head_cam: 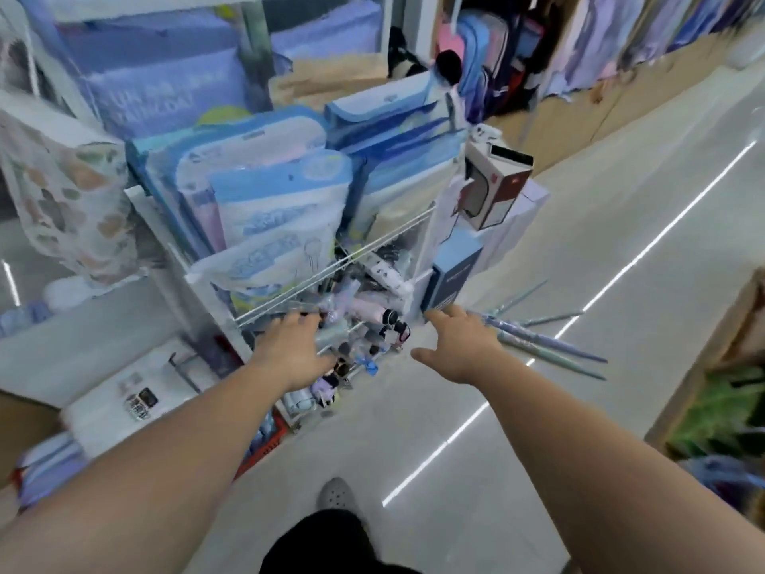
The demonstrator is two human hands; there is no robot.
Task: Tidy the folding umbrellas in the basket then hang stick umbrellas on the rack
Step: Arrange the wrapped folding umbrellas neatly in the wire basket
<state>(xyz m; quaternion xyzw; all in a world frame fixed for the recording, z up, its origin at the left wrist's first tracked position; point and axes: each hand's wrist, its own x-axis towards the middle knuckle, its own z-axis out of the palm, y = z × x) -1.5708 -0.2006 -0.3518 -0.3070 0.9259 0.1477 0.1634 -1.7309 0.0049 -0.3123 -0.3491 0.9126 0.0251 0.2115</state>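
Folding umbrellas (364, 321) lie jumbled in the low wire basket (265, 309), some poking past the front. Left hand (294, 350) is in the pile, fingertips blurred, can't tell if gripping; right hand (457, 345) is spread and empty. Risk: tugging one probably spills its neighbours, and the stick umbrellas (550, 345) on the floor nearby could get kicked.

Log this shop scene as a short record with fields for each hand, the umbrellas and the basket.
setting: shop aisle, shelving with packaged goods above
left hand: reaching into the wire basket; grip blurred
right hand: open, fingers spread, holding nothing
folding umbrellas: jumbled heap in the basket
stick umbrellas: bunched beside the right hand, tips pointing right over the floor
task state: tidying barely begun
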